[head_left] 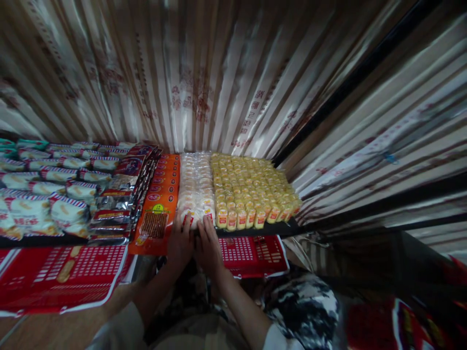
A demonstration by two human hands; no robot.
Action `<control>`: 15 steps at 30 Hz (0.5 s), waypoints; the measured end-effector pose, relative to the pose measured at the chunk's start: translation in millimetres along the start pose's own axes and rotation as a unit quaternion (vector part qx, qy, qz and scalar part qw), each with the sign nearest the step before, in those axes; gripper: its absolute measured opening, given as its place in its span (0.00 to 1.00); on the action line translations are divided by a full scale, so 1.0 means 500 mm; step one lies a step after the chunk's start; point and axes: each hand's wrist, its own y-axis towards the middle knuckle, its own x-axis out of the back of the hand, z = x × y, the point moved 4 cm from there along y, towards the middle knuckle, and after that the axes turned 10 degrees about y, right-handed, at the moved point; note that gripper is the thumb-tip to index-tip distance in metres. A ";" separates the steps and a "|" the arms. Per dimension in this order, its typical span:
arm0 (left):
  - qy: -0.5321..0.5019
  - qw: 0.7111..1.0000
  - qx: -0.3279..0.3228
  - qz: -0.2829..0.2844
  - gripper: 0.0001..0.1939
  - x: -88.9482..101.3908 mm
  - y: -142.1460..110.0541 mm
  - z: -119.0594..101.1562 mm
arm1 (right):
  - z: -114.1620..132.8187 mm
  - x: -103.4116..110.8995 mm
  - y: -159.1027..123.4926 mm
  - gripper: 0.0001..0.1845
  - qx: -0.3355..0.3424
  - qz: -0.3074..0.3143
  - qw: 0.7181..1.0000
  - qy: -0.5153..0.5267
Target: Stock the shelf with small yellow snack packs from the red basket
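Observation:
Two rows of white round snacks in clear wrappers (197, 187) run back along the dark shelf, with small red labels on the front ones. My left hand (179, 247) rests its outstretched fingers on the front of the left row. Beside it, my right hand (209, 248) touches the front of the right row, fingers also stretched out. Neither hand is wrapped round a pack, and the thumbs are hard to make out. Directly left of the white snacks lie orange snack packets (157, 214). On their right stand many small yellow packs (251, 194) in rows.
Farther left are dark red and silver packets (124, 189) and white striped-edge packs (54, 177). Red plastic baskets sit below the shelf, one at the left (87, 272) and one at the right (251, 255). Pleated printed sheeting (204, 73) hangs behind, with a dark pole (339, 92) crossing it.

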 end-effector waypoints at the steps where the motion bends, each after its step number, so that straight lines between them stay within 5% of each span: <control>1: 0.000 1.000 0.007 0.001 0.24 -0.001 0.004 0.002 | 0.000 0.000 -0.001 0.28 -0.004 -0.002 1.000 0.002; 15: 0.008 0.997 0.076 -0.007 0.25 0.018 0.035 0.010 | -0.001 -0.003 0.000 0.29 -0.048 -0.002 0.999 0.019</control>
